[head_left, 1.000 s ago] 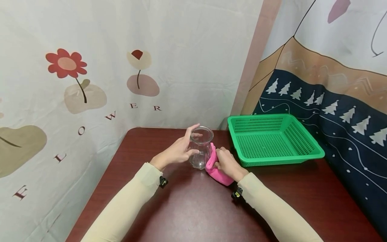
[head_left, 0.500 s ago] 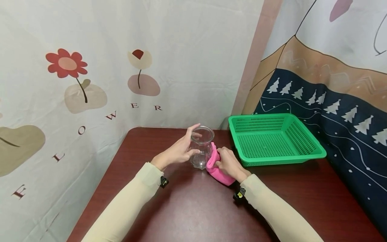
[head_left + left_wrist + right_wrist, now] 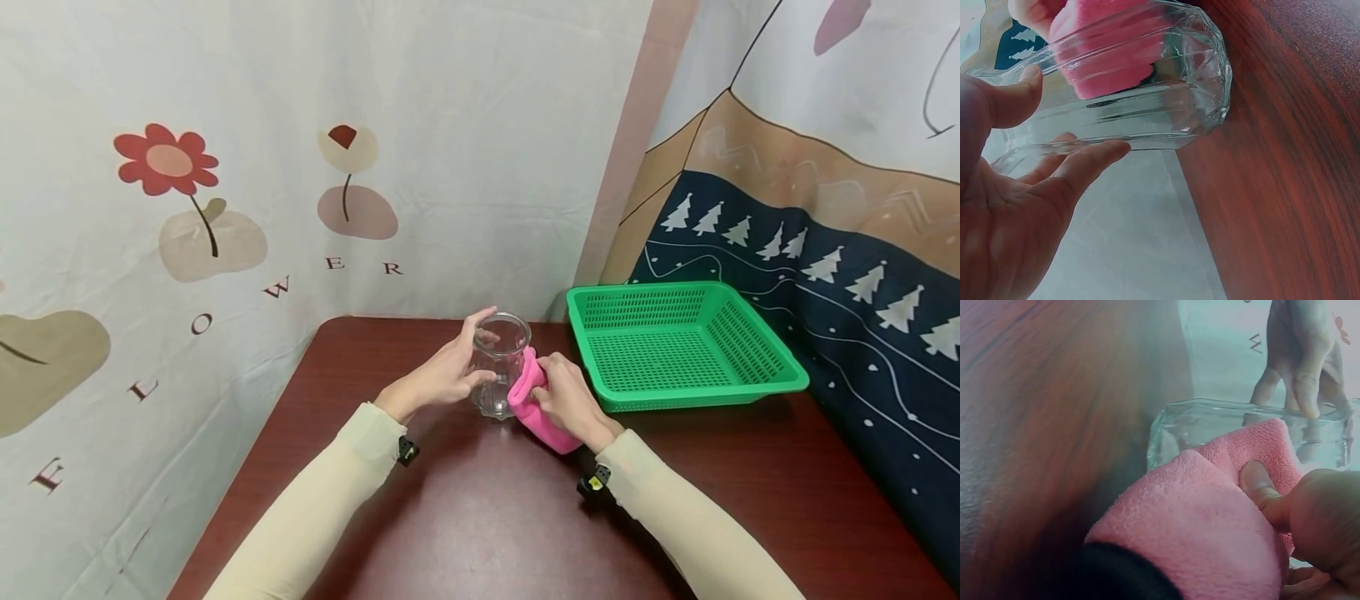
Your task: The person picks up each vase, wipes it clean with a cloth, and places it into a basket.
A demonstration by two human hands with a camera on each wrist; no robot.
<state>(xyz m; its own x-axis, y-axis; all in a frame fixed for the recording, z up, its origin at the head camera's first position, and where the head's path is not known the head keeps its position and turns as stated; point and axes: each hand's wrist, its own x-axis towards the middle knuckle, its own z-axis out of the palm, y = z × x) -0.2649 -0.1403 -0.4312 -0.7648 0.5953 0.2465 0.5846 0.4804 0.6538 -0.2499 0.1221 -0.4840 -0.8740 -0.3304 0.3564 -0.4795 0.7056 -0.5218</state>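
A clear ribbed glass jar (image 3: 499,365) stands upright on the dark red table (image 3: 465,517). My left hand (image 3: 442,375) grips the jar from its left side, fingers curled round the wall (image 3: 1116,106). My right hand (image 3: 564,398) holds a pink cloth (image 3: 534,408) and presses it against the jar's right side. In the right wrist view the thumb pins the pink cloth (image 3: 1210,512) against the glass jar (image 3: 1210,425). Through the glass in the left wrist view the pink cloth (image 3: 1107,59) shows.
A green perforated plastic basket (image 3: 678,346) sits to the right of the jar, at the table's back right. Printed fabric backdrops hang close behind and on both sides of the table.
My right hand has slid the pink cloth slightly up and to the left along the jar's side. The left hand and jar stay put.
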